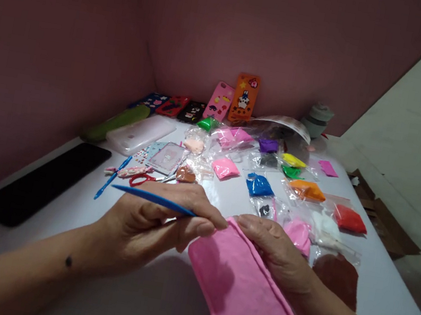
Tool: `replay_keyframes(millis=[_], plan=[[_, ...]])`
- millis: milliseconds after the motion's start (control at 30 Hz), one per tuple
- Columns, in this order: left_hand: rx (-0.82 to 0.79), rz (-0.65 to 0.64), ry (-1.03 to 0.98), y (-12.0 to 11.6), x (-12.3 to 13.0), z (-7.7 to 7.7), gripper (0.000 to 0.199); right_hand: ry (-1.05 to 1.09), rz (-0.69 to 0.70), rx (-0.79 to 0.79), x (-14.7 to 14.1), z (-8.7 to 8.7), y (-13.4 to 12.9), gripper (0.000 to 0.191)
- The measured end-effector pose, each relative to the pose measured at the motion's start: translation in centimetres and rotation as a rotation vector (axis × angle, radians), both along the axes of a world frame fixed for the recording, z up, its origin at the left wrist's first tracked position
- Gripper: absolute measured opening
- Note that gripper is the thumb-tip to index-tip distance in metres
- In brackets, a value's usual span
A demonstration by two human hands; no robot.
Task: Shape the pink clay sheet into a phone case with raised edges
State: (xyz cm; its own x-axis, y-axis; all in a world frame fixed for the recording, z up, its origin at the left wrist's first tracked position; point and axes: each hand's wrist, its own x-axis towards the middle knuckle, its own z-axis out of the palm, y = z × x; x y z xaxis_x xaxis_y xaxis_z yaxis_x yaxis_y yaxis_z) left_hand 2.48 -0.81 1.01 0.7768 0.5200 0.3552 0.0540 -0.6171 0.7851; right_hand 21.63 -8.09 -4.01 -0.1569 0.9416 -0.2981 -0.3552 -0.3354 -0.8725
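My left hand (154,228) is closed around a blue clay modelling tool (151,198), its pointed end angled up to the left. The thumb and fingertips of that hand also pinch at the top edge of a phone case covered in pink clay (247,298). Along its right side my right hand (279,252) grips the case, thumb at the upper corner. The pink surface looks slightly uneven, with a raised strip along the right edge and a dark opening near the bottom. The case's lower end runs out of view, and its underside is hidden.
Bags of coloured clay, such as blue (260,185) and red (350,219), spread beyond my hands. Red-handled scissors (142,179), another blue tool (112,179) and a black phone (42,183) lie left. Decorated cases (244,98) lean against the pink wall. A brown piece (337,278) lies right.
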Motion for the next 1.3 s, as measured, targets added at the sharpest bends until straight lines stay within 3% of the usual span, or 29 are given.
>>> replay_keyframes(millis=[233, 400, 767, 1300], plan=[[0.127, 0.129, 0.056, -0.7, 0.3, -1.2, 0.01, 0.039, 0.036, 0.026, -0.1, -0.2, 0.1, 0.038], [0.27, 0.073, 0.005, -0.4, 0.6, -1.4, 0.009, -0.002, 0.089, 0.036, 0.0, -0.3, 0.3, 0.039], [0.353, 0.048, 0.037, -0.5, 0.3, -2.7, 0.008, 0.008, 0.115, 0.034, -0.1, -0.4, 0.1, 0.039], [0.415, 0.011, -0.001, -0.5, 0.4, -2.5, 0.012, 0.059, 0.092, -0.018, -0.3, -0.5, 0.1, 0.04]])
